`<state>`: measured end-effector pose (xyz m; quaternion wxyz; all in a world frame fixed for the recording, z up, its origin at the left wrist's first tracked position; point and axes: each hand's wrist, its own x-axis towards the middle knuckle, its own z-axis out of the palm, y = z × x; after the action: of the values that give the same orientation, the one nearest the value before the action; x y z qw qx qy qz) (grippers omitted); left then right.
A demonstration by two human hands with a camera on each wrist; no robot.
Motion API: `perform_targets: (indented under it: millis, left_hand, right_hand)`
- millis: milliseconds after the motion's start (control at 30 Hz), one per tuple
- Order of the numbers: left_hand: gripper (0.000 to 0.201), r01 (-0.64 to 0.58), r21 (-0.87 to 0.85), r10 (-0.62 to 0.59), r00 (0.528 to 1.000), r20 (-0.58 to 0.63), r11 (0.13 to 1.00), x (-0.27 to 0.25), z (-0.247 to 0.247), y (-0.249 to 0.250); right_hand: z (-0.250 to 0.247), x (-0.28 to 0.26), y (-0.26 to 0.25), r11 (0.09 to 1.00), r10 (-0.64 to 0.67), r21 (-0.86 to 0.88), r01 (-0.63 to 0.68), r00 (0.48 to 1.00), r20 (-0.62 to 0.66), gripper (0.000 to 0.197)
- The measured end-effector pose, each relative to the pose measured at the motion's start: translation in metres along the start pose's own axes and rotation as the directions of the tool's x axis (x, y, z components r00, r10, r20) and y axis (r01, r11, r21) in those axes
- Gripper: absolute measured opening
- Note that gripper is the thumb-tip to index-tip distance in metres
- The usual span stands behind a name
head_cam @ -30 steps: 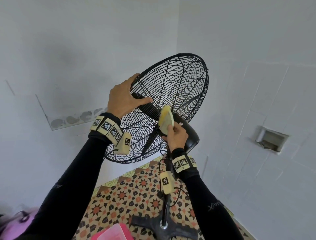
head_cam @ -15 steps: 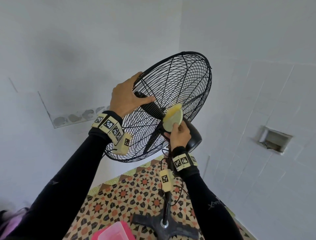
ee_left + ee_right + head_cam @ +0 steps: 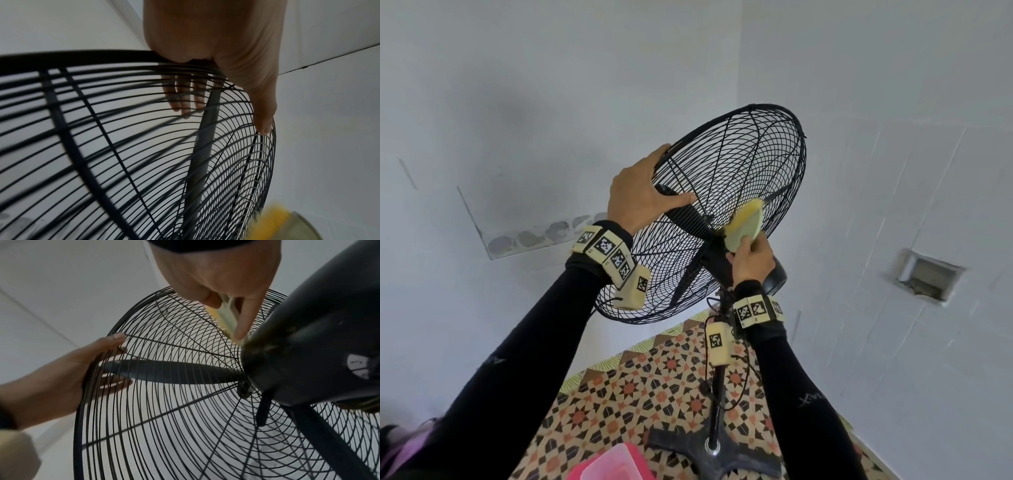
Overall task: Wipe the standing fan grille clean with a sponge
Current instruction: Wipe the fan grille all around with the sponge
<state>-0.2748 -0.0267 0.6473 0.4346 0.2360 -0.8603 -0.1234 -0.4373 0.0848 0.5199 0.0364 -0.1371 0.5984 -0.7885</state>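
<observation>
The left hand (image 3: 638,198) grips the rim of the black wire fan grille (image 3: 739,164), fingers over the front face and thumb on the rear wires. The right hand (image 3: 751,262) pinches a yellow sponge (image 3: 746,224) with a pale scouring side, pressing it to the rear of the grille just beside the black motor housing (image 3: 320,344), near the hub. A grey fan blade (image 3: 174,371) shows inside the cage. The fan's head is tilted on a dark pole (image 3: 717,404) rising from a cross-shaped base (image 3: 681,448) on a floor (image 3: 640,387) of patterned star tiles in orange, black and cream. A pink plastic tub (image 3: 609,462) sits near the base. Plain pale walls (image 3: 517,85) meet at a corner; the right one is tiled white, with a recessed niche (image 3: 928,277).
</observation>
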Motion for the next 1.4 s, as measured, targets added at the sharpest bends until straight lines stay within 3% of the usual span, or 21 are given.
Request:
perform_targets:
  millis: [67,233,433,633,700,767,867,1000,1133,1200,1300,1400]
  left_hand:
    - [0.107,0.009,-0.006,-0.009,1.0,-0.001,1.0,0.001,0.0,-0.001]
    - [0.108,0.03,-0.023,-0.03,1.0,-0.002,0.999,0.0,-0.002,-0.008]
    - [0.107,0.012,-0.026,-0.011,1.0,0.015,1.0,0.003,0.002,-0.001]
    - [0.111,0.004,-0.042,0.0,0.996,0.088,0.999,0.002,-0.008,-0.015]
    - [0.117,-0.009,-0.058,0.018,0.988,0.154,0.998,0.001,-0.011,-0.02]
    - [0.118,-0.012,-0.061,0.022,0.986,0.167,0.998,0.0,-0.009,-0.022]
    - [0.115,-0.002,-0.067,0.011,0.99,0.141,0.998,-0.001,-0.007,-0.024]
    - [0.112,0.002,-0.067,0.006,0.993,0.119,0.998,-0.005,-0.006,-0.027]
    - [0.111,0.003,-0.042,0.002,0.993,0.119,0.999,-0.003,-0.003,-0.025]
    - [0.11,0.005,-0.025,-0.002,0.993,0.117,1.0,-0.003,-0.003,-0.025]
    - [0.11,0.013,-0.021,-0.01,0.993,0.121,1.0,-0.003,-0.003,-0.026]
    - [0.111,0.014,-0.031,-0.01,0.992,0.122,0.999,-0.003,-0.001,-0.028]
  right_hand:
    - [0.009,-0.004,-0.005,1.0,-0.023,-0.016,0.024,0.999,0.021,0.033]
    - [0.001,-0.011,0.003,0.997,0.076,0.007,-0.081,0.966,0.247,0.039]
    - [-0.002,-0.011,-0.004,0.998,0.054,0.011,-0.056,0.994,0.092,0.035]
    - [-0.006,-0.029,-0.013,0.992,0.103,-0.099,-0.079,0.959,0.265,0.039]
    - [-0.014,-0.034,-0.027,0.995,0.046,-0.1,-0.023,0.97,0.238,0.035]
    - [-0.017,-0.04,-0.05,0.984,-0.119,-0.109,0.142,0.974,0.195,0.037]
    - [-0.018,-0.052,-0.091,0.861,-0.425,-0.213,0.462,0.883,0.197,0.048]
    - [-0.015,-0.07,-0.131,0.755,-0.607,-0.199,0.624,0.781,0.147,0.032]
    - [-0.007,-0.079,-0.151,0.572,-0.792,-0.192,0.797,0.598,0.124,0.023]
    - [0.001,-0.079,-0.159,0.474,-0.84,-0.147,0.868,0.496,0.221,0.02]
    - [0.015,-0.073,-0.161,0.294,-0.807,-0.175,0.939,0.343,0.482,0.021]
    - [0.011,-0.069,-0.152,0.16,-0.78,-0.266,0.951,0.286,0.556,0.021]
